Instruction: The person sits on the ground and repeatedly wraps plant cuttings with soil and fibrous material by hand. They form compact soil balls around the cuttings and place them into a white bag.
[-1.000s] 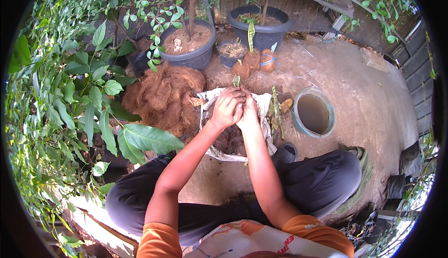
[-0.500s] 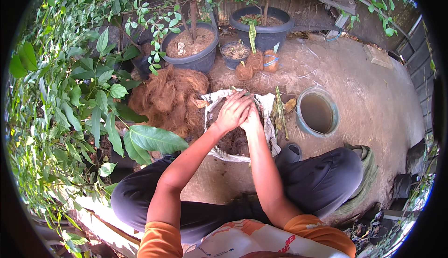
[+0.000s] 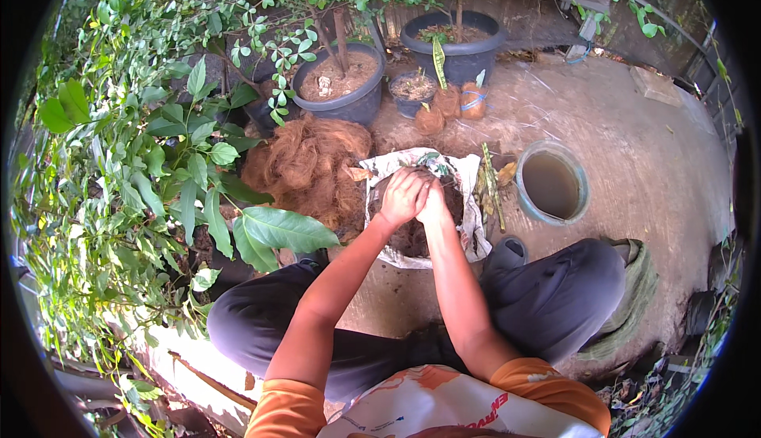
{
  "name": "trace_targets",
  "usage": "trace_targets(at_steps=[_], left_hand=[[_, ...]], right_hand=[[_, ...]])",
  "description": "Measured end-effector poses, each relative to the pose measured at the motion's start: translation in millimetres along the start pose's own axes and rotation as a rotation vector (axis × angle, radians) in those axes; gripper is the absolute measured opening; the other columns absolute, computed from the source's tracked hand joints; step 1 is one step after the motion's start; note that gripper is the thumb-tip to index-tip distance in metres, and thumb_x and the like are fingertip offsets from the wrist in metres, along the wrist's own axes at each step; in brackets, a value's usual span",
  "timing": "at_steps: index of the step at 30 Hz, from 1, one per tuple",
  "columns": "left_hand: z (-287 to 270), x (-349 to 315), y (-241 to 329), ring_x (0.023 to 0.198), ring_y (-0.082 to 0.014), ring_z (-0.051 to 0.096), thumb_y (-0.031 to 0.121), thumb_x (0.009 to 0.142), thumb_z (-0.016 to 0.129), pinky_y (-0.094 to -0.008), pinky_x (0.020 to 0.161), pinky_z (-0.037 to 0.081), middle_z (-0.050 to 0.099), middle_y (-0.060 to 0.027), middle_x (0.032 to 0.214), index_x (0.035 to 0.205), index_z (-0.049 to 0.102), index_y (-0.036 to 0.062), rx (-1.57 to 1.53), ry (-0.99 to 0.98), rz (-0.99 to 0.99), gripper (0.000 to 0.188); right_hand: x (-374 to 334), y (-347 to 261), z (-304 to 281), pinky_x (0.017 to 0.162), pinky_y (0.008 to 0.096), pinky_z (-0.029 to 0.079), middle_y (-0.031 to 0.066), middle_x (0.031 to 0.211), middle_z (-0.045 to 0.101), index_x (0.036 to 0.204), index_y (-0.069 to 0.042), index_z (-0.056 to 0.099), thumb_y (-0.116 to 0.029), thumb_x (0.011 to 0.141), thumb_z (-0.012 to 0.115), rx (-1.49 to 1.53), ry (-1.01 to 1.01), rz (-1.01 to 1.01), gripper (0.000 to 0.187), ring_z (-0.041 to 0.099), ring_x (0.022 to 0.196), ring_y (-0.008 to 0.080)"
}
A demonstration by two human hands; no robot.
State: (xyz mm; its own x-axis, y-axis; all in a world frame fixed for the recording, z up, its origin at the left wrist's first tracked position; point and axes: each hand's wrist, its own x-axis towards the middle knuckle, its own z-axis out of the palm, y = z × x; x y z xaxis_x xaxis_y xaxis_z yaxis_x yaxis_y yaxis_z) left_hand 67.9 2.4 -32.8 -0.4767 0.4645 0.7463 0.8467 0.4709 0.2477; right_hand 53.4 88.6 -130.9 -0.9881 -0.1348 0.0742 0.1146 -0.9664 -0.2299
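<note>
My left hand [image 3: 402, 197] and my right hand [image 3: 433, 200] are pressed together, fingers curled round each other, above an open white sack [image 3: 476, 236]. Whatever lies between the palms is hidden. Dark, crumbly soil [image 3: 409, 241] fills the sack, and its rim is folded outward. Left of the sack lies a loose heap of brown coconut fibre [image 3: 305, 160], with a dry leaf [image 3: 358, 173] between the two. Along the sack's right side are some cut green stems [image 3: 493, 188].
A round tub of murky water [image 3: 551, 184] stands to the right. Farther back are fibre-wrapped plant balls [image 3: 448, 103], a small pot [image 3: 412, 93] and two large black pots [image 3: 349, 107] [image 3: 464, 61]. Leafy branches [image 3: 289, 229] reach in from the left. My bent legs [image 3: 555, 299] flank the sack.
The whole view has shifted slightly, with things now a little farther right. My hands have drawn closer together, their fingers more tightly curled, still over the sack.
</note>
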Motion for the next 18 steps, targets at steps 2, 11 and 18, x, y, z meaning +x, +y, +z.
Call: trace_targets(at_steps=[2,11,18], left_hand=[[-5.4,0.5,1.3,0.099,-0.0301,0.061,0.01,0.083,0.061,-0.0433,0.094,0.045,0.066,-0.0104,0.102,0.099,0.065,0.0033,0.03,-0.003,-0.021,0.018],[-79.0,35.8,0.6,0.121,-0.0318,0.05,0.037,0.088,0.061,-0.0447,0.105,0.038,0.055,-0.0146,0.126,0.124,0.057,0.0091,0.099,-0.424,0.148,0.045],[-104.9,67.0,-14.5,0.108,-0.0284,0.057,0.047,0.082,0.066,-0.0409,0.091,0.046,0.059,-0.0113,0.119,0.106,0.062,0.0105,0.174,-0.438,0.508,0.044]], right_hand=[[1.0,0.9,6.6,0.095,0.0365,0.05,0.0085,0.117,0.06,0.119,-0.007,0.054,-0.036,0.099,0.042,0.007,-0.007,0.008,0.037,0.06,0.107,0.0217],[-4.2,-13.3,75.0,0.089,0.0373,0.053,0.0055,0.112,0.063,0.115,-0.011,0.057,-0.041,0.099,0.041,-0.113,0.174,0.096,0.037,0.064,0.1,0.021],[-3.3,-1.5,105.5,0.075,0.04,0.058,0.0044,0.111,0.062,0.117,-0.016,0.057,-0.044,0.093,0.049,0.045,0.171,0.245,0.038,0.065,0.094,0.0203]])
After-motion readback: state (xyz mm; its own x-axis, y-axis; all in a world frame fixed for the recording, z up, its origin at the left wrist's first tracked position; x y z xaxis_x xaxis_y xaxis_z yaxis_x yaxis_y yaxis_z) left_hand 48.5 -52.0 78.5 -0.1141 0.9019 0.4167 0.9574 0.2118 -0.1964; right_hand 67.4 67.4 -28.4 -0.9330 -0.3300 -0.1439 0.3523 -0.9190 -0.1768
